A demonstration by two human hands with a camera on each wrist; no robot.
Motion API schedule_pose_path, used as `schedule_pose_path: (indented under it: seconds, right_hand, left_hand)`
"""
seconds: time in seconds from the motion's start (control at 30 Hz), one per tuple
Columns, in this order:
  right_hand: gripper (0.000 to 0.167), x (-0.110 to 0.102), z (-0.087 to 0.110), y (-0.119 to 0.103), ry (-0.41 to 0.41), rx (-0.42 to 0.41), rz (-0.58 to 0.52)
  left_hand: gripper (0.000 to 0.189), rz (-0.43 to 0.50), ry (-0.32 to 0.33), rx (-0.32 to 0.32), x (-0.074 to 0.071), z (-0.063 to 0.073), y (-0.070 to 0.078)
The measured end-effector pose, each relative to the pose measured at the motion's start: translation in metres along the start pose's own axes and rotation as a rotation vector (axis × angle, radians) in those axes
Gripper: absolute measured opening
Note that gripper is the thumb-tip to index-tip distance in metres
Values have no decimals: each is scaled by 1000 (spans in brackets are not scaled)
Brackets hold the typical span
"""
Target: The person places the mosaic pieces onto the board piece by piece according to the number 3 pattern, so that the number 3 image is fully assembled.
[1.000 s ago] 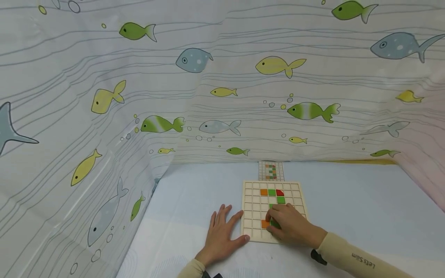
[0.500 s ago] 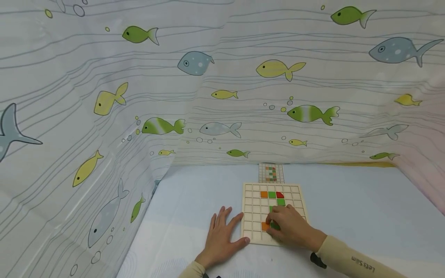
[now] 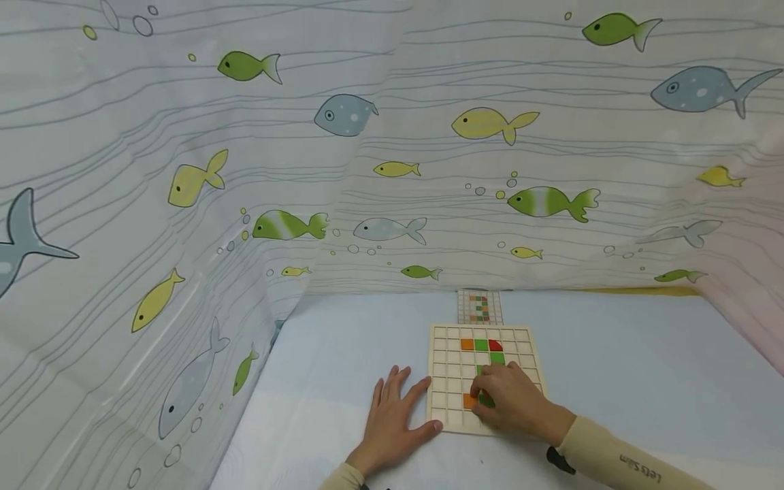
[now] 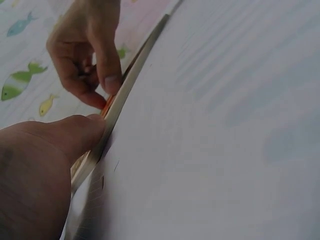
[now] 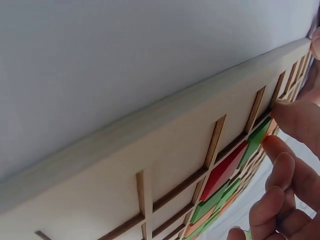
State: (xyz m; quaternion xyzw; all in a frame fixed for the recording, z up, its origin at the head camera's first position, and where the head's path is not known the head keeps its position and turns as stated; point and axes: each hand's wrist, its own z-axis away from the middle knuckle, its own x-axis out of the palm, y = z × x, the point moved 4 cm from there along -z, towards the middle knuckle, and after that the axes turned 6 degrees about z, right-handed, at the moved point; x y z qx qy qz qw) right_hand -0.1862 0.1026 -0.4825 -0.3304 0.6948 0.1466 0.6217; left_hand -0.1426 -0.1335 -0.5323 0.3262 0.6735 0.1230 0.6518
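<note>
A light wooden grid board (image 3: 442, 422) lies on the table, with orange, green and red square tiles in some cells. My right hand (image 3: 511, 395) reaches over its lower right part. Its thumb and index finger pinch the orange tile (image 3: 469, 401) in the lower row, beside a green tile (image 5: 254, 142) and a red tile (image 5: 224, 170); the red one is hidden from the head view. Along the board's left edge, my left hand (image 3: 392, 425) lies with fingers spread, its thumb (image 4: 85, 131) at the board's corner.
Behind the board lies a printed pattern card (image 3: 480, 307) showing a coloured grid. In the upper rows sit another orange tile (image 3: 467, 345), a green tile (image 3: 481, 345) and a red tile with a rounded corner (image 3: 495, 346). A fish-printed sheet (image 3: 367, 194) hangs around the table.
The head view has shifted a little, so the scene sits slightly lower. Both hands keep their places on and beside the board.
</note>
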Motion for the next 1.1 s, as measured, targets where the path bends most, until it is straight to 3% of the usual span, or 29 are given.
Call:
schedule_pose_path:
  seconds: [0.6,0.87,1.03,1.1]
  right_hand:
    - [14,0,-3,-2,36,-11,-4]
    - [13,0,0,-1,63,-64,14]
    - [15,-5,4,4,109,-76,-37]
    - [19,-12,5,10,159,-72,-27]
  left_hand:
    - [73,-2,16,-8,-4,1,-4]
    - [74,-3,7,-17,-3,1,-4]
    - [75,22,-14,0,-5,-1,-5]
    - [75,80,-29,15,-9,-2,-6]
